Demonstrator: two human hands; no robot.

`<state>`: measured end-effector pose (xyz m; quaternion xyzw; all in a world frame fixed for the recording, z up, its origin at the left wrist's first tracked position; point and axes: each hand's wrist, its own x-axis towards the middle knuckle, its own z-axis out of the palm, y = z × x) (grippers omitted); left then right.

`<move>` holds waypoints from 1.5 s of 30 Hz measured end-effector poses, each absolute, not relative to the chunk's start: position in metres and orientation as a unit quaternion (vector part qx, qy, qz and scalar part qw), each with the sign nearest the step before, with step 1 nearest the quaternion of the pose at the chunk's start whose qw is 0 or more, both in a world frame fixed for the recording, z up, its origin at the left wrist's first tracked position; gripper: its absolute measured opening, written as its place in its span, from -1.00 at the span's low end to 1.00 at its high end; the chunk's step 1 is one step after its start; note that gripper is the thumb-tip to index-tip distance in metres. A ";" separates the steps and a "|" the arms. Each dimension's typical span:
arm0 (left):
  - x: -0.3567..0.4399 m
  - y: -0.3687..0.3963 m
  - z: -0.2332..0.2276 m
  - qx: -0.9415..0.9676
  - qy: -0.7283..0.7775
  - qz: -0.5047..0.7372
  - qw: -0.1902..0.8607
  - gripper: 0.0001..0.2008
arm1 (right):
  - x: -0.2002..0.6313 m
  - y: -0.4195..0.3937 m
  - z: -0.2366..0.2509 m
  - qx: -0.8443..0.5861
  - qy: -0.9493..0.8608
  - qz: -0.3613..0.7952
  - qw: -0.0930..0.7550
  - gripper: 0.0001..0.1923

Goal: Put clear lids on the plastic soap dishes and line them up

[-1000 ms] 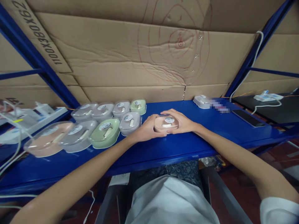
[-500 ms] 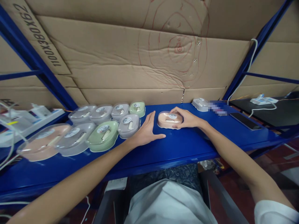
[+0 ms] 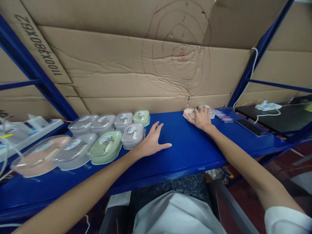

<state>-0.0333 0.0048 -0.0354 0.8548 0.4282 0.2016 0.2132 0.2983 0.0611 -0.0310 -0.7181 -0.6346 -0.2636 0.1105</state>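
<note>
My right hand (image 3: 201,118) curls over a small pink box with a clear lid (image 3: 188,112) at the back of the blue table, its thumb at the near side. The box's right part is hidden under the fingers. Close against it is a grey lidded box (image 3: 211,112), partly covered by my fingertips. My left hand (image 3: 153,140) is open over the table, thumb and fingers apart, with nothing in it. Just left of it sits a grey lidded box (image 3: 133,136), then a green one (image 3: 104,148).
Two rows of grey, green and pink lidded boxes (image 3: 83,123) occupy the left. White power strips (image 3: 51,126) with cables are at far left. A phone (image 3: 251,127) lies at the right. Cardboard (image 3: 122,65) and blue rack posts (image 3: 262,55) stand behind.
My right hand has carried the pink box back and to the right, from mid-table to beside the grey box. My left hand stays open near the left rows; its fingers are more spread.
</note>
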 end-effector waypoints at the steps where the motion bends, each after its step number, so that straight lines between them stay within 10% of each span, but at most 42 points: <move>1: -0.034 0.005 -0.036 0.855 0.428 0.203 0.213 0.11 | 0.300 0.064 -0.032 -0.721 -0.628 -0.271 0.110 -0.30; 45: -0.033 0.005 -0.035 0.880 0.365 0.268 0.145 -0.10 | 0.278 0.084 -0.027 -0.645 -0.688 -0.219 0.249 -0.29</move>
